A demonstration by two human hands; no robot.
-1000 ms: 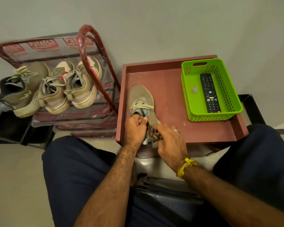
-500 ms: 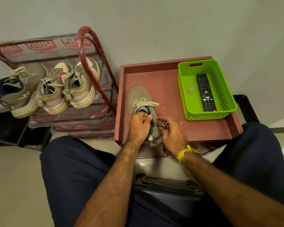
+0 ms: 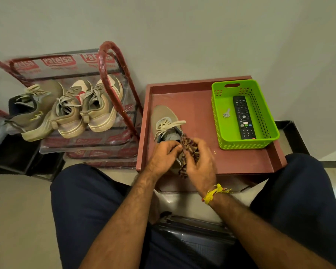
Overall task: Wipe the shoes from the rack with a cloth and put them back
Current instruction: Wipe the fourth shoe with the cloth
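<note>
My right hand [image 3: 200, 162] has its grip clamped on the patterned cloth [image 3: 188, 152], fingers curled round the bunched fabric. Half a second ago that hand was low at the shoe's outer side near the heel; now it has come up and over, so the cloth sits at the collar, against the opening. My left hand [image 3: 163, 154] keeps its grip pinched on the rim of the collar, steadying the shoe [image 3: 164, 121] as it did a moment back. I judge that I have finished the heel side and am shifting to the collar and tongue, so this shoe is partly wiped and not ready to go back.

The shoe rests on the red tray [image 3: 194, 105], toe pointing away from me, laces loose. Its mate and two other shoes [image 3: 74, 111] wait on the rack [image 3: 113, 74] to my left, so most of the task remains, by my reckoning.

The rack's clear plastic wrapping carries a red label reading "Patelsa", repeated along the top rail and lower shelves. The green basket [image 3: 268, 136] on the tray holds a remote [image 3: 242, 117] and a key [image 3: 226, 113]; the remote's button markings are too small to read.
</note>
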